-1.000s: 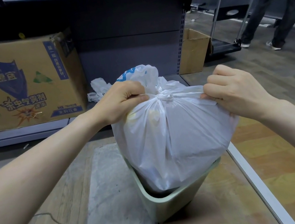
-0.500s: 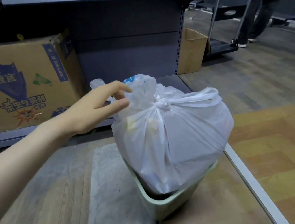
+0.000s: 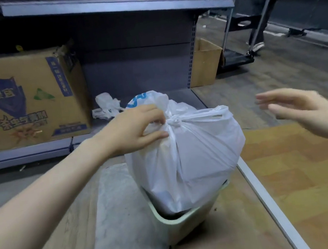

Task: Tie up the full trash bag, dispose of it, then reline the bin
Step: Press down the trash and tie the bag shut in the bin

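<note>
A full white trash bag (image 3: 187,159) bulges out of a small pale green bin (image 3: 178,221) on the floor. Its top is knotted, with one handle loop lying to the right. My left hand (image 3: 138,128) pinches the gathered plastic just left of the knot (image 3: 174,120). My right hand (image 3: 296,112) hovers flat, fingers spread, a little to the right of the bag and not touching it.
A metal shelf unit (image 3: 113,7) stands behind the bin, with a large printed cardboard box (image 3: 22,97) and a crumpled white plastic bag (image 3: 107,107) on its lowest shelf. A small carton (image 3: 205,63) and a platform trolley (image 3: 241,50) stand at the back right. A metal floor strip (image 3: 271,204) runs past the bin's right side.
Both hands were pulling the handles tight a second ago. The right hand let go and left view, and now is back, open beside the bag. The left hand has closed on the plastic by the knot.
</note>
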